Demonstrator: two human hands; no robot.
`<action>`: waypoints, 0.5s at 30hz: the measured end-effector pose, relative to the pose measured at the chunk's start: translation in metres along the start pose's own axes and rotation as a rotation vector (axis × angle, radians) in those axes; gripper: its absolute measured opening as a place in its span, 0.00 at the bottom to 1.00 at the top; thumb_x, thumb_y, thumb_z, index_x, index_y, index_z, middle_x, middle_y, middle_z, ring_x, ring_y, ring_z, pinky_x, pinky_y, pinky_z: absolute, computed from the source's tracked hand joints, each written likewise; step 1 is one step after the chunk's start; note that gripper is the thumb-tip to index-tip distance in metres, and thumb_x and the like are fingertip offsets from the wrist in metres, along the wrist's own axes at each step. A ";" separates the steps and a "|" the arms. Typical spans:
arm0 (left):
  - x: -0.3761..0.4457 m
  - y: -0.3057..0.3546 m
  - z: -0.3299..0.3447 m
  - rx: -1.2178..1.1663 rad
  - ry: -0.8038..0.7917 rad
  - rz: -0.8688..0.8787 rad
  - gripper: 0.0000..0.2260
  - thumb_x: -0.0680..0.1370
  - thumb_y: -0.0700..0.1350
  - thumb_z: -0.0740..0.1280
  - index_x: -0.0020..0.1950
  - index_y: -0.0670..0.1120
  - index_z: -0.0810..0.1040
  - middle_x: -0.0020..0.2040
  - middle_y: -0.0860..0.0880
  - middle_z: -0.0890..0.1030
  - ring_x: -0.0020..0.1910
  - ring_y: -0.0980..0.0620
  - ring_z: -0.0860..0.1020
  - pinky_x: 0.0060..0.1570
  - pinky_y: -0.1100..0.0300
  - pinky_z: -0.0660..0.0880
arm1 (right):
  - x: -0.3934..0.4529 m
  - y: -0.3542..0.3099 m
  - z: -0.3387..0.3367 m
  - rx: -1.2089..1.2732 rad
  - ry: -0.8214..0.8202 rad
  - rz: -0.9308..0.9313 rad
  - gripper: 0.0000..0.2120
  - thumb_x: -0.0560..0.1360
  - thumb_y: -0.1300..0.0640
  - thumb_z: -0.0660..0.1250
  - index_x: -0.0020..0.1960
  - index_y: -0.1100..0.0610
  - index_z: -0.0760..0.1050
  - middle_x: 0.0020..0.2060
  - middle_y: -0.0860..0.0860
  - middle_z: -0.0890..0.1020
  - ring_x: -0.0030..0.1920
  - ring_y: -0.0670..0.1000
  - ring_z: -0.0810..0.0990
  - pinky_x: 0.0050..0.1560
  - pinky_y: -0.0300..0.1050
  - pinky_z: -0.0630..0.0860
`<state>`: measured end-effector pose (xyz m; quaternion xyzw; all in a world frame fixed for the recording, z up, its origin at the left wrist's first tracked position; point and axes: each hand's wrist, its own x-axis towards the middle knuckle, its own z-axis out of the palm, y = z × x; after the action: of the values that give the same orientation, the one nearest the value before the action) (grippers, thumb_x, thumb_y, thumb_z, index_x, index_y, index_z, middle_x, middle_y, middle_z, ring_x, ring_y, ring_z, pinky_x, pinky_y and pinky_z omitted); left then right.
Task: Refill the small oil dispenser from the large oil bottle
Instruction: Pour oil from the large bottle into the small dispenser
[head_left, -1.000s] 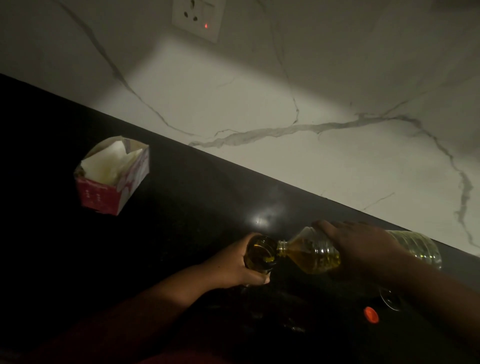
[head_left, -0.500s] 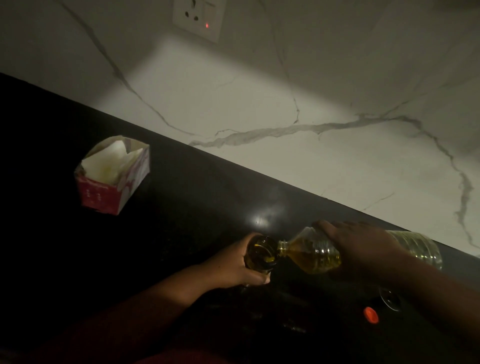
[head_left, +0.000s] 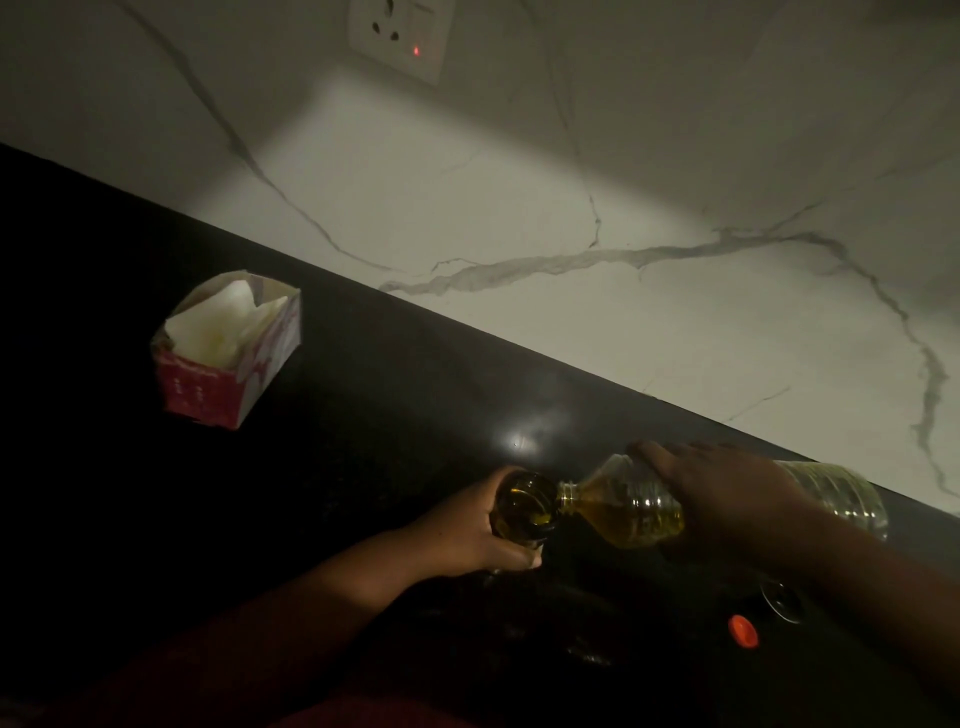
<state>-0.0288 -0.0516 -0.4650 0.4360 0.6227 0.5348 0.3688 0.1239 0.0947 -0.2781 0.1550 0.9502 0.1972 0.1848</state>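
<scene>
The large clear oil bottle (head_left: 631, 512) lies almost level, golden oil pooled at its neck, its mouth over the rim of the small glass oil dispenser (head_left: 524, 506). My right hand (head_left: 722, 488) grips the bottle from above, around its middle. My left hand (head_left: 470, 532) wraps the dispenser from the left and holds it upright on the black counter (head_left: 363, 415). Dark yellow oil shows inside the dispenser's open top. The dispenser's lower body is hidden by my fingers.
An orange bottle cap (head_left: 743, 630) lies on the counter at the lower right, beside a round glass or metal piece (head_left: 782, 603). A red and white carton (head_left: 228, 351) with white paper stands at the left. A marble wall (head_left: 571, 208) with a socket (head_left: 400, 36) runs behind.
</scene>
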 end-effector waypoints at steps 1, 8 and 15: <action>0.000 0.000 0.000 -0.008 0.001 -0.005 0.32 0.65 0.44 0.80 0.61 0.64 0.69 0.58 0.55 0.80 0.58 0.59 0.79 0.58 0.53 0.79 | 0.001 0.000 0.000 -0.001 -0.001 0.003 0.44 0.63 0.32 0.68 0.71 0.44 0.52 0.62 0.46 0.74 0.61 0.51 0.74 0.59 0.46 0.71; -0.001 0.002 0.000 0.009 -0.002 0.002 0.32 0.66 0.41 0.79 0.61 0.62 0.68 0.58 0.56 0.80 0.58 0.63 0.78 0.60 0.63 0.75 | 0.001 0.002 0.003 0.003 0.003 -0.007 0.45 0.62 0.31 0.67 0.71 0.44 0.52 0.61 0.46 0.74 0.60 0.51 0.74 0.59 0.46 0.71; -0.001 0.001 0.000 0.008 -0.003 -0.007 0.32 0.65 0.43 0.80 0.61 0.63 0.68 0.59 0.56 0.80 0.58 0.63 0.78 0.62 0.62 0.75 | 0.002 0.002 0.002 0.016 0.013 -0.005 0.43 0.62 0.32 0.68 0.69 0.43 0.53 0.60 0.46 0.75 0.59 0.51 0.75 0.58 0.47 0.73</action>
<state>-0.0287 -0.0525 -0.4642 0.4360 0.6258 0.5304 0.3700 0.1237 0.0980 -0.2794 0.1530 0.9534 0.1900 0.1778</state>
